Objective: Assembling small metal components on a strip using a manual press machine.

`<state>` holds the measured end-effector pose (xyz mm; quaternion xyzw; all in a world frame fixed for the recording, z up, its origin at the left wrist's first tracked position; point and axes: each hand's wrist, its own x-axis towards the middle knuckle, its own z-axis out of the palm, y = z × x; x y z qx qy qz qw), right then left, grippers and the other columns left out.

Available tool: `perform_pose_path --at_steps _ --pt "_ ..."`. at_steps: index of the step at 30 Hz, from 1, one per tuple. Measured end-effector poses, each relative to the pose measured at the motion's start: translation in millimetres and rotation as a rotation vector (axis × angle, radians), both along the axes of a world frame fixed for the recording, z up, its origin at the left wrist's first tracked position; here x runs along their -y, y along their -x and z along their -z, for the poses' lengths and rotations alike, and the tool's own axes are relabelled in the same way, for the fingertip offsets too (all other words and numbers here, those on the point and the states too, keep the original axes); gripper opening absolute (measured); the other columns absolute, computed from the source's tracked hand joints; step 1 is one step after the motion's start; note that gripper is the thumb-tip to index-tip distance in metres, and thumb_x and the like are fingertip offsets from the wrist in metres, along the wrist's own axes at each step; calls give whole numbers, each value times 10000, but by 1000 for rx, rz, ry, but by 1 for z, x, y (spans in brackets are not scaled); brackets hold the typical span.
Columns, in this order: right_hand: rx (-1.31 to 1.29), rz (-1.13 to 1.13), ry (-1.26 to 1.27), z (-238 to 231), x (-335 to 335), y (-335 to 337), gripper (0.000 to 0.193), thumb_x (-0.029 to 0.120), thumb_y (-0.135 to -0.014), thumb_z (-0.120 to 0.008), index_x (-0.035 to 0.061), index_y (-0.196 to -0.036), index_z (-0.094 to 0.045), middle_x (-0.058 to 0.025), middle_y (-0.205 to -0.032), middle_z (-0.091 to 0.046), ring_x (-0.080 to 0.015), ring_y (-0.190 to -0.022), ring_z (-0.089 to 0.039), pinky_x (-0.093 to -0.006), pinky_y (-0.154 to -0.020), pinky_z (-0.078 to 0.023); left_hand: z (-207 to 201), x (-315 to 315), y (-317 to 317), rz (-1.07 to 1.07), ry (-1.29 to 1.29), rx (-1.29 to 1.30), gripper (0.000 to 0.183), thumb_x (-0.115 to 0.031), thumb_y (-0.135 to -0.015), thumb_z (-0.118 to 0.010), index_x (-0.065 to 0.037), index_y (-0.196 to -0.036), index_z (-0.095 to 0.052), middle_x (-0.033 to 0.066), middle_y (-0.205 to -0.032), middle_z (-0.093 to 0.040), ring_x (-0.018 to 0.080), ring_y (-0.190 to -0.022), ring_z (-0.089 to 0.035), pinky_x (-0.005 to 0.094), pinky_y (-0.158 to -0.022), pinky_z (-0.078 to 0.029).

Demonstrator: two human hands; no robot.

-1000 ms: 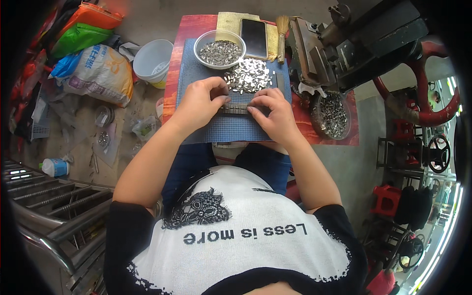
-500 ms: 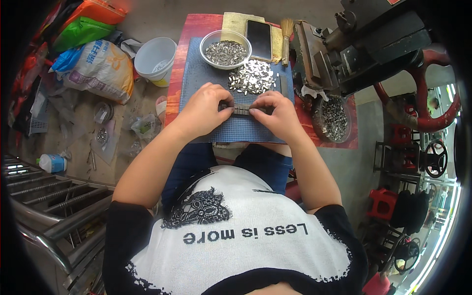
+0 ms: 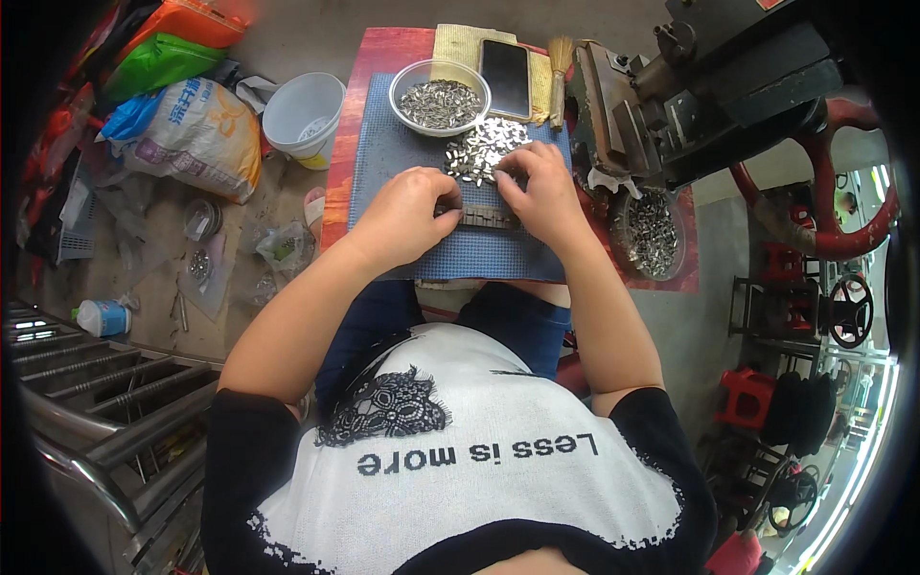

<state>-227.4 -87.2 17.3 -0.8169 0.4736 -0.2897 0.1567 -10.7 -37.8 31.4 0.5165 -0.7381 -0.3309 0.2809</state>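
A narrow dark metal bar with notches along it (image 3: 487,218) lies crosswise on the blue ribbed mat (image 3: 450,261). My left hand (image 3: 410,213) is closed around the bar's left end, thumb at the near side. At the near right edge of a loose pile of small shiny metal pieces (image 3: 471,158) is my right hand (image 3: 544,190), fingers bent in toward the thumb. Whatever lies between those fingertips is hidden. Beyond the pile stands a clear round bowl (image 3: 395,107) full of thin small metal pieces.
A phone (image 3: 505,79) lies on a yellow cloth (image 3: 458,40), beside a brush (image 3: 559,81). A heavy machine with a red handwheel (image 3: 815,182) crowds the right, above a tub of metal pieces (image 3: 652,235). Left on the floor stand a white bucket (image 3: 292,105) and a sack (image 3: 196,139).
My right hand has left the bar's right end and moved up to the pile. The bar has shifted slightly right, with my left hand still on it.
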Motion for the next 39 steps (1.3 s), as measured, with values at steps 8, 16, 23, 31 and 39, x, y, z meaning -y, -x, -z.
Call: perform_pose_path --at_steps 8,16,23,31,39 --pt "77 -17 -110 -2 -6 12 140 152 -817 -705 34 -891 -694 -119 -961 -646 -315 -975 -560 -398 -887 -460 2 4 -4 63 78 64 137 -113 -779 -731 -26 -885 -732 148 -900 -678 344 -912 -650 415 -838 -520" --pt "284 164 -346 -23 -27 14 159 121 -815 -722 -2 -900 -667 -97 -875 -690 -177 -788 -649 -306 -729 -510 5 33 18 64 279 131 109 -39 -807 -695 -59 -910 -723 116 -969 -615 331 -914 -639 421 -798 -519" --pt "369 64 -266 -23 -43 6 164 66 -834 -725 10 -988 -714 -83 -873 -717 -138 -755 -657 -266 -704 -505 9 36 28 56 234 214 86 -96 -851 -650 -63 -928 -670 146 -979 -633 361 -939 -649 468 -792 -522" --pt "158 -172 42 -1 -42 -11 136 51 -807 -741 20 -930 -691 -90 -994 -662 -252 -961 -598 -350 -833 -491 5 11 5 -36 212 7 115 -95 -877 -642 -12 -956 -636 189 -974 -651 396 -941 -628 463 -824 -497" --pt "100 -141 -3 -2 -46 -1 137 94 -778 -749 40 -894 -698 -84 -1006 -641 -289 -1009 -573 -401 -894 -453 12 1 7 29 105 -34 136 -137 -845 -698 -30 -928 -688 140 -1005 -640 352 -1036 -605 449 -894 -460"
